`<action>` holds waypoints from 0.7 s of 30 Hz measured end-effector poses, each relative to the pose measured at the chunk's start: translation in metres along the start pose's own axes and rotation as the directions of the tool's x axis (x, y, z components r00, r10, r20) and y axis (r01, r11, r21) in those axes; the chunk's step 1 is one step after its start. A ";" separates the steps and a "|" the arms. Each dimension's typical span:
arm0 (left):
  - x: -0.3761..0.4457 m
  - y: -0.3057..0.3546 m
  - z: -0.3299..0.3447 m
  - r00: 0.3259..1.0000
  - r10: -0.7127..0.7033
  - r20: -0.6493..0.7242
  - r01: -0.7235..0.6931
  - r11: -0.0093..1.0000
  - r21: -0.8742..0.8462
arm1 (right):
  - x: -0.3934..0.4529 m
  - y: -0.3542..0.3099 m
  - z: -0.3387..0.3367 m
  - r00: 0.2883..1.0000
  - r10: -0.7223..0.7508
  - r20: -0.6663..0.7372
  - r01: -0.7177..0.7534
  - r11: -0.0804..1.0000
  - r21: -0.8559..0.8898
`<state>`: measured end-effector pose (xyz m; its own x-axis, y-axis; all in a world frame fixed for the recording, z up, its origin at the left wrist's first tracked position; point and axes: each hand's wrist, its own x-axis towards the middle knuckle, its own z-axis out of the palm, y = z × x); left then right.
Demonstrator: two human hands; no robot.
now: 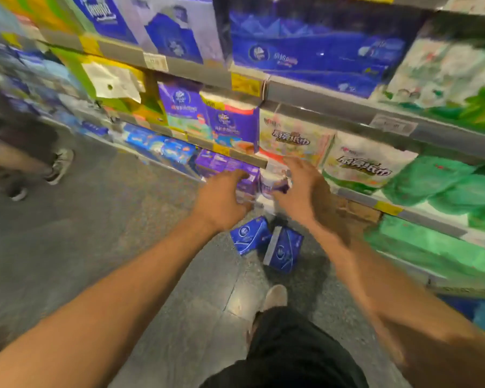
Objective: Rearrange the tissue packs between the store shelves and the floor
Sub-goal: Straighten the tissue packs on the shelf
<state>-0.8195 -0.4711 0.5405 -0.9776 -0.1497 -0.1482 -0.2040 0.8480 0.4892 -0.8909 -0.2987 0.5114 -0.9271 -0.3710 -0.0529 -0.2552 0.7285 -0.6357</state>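
Flanking a purple-white tissue pack point(272, 183) at the shelf, both hands' grip state unreadable through blur.

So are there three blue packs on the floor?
No, only two blue packs lie on the floor, below the hands.

Both forearms are bare from elbow to wrist, with no sleeve, watch, band or glove to be seen on either. The left hand point(221, 200) and the right hand point(303, 189) are bare too, without rings, though motion blur softens the fingers. Lower down, the person wears black shorts point(291, 351) and a pale, light-coloured shoe point(275, 296) with a rounded toe.
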 end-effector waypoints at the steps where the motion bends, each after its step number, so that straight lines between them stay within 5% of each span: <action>1: 0.009 -0.012 0.011 0.999 -0.033 0.042 0.034 0.999 -0.018 | 0.010 0.008 0.018 0.998 0.047 0.028 -0.048 0.998 0.029; 7: 0.063 -0.087 0.086 0.961 -0.175 0.213 0.202 0.973 -0.114 | 0.050 0.063 0.123 0.939 0.293 0.181 -0.291 0.956 -0.038; 11: 0.095 -0.142 0.159 0.945 -0.121 0.304 0.172 0.974 -0.147 | 0.065 0.122 0.201 0.846 0.488 0.216 -0.499 0.867 -0.007; 18: 0.161 -0.246 0.382 0.862 0.078 0.501 -0.040 0.996 -0.086 | 0.056 0.290 0.376 0.645 0.748 0.156 -0.760 0.649 0.032; 21: 0.168 -0.279 0.489 0.814 0.026 0.580 0.026 0.996 -0.080 | 0.053 0.361 0.445 0.615 0.767 0.184 -0.782 0.623 0.017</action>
<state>-0.9011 -0.4841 -0.0416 -0.7707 0.1946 -0.6067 -0.2324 0.8007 0.5522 -0.9097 -0.3116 -0.0633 -0.7150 0.2245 -0.6621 0.5709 0.7342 -0.3675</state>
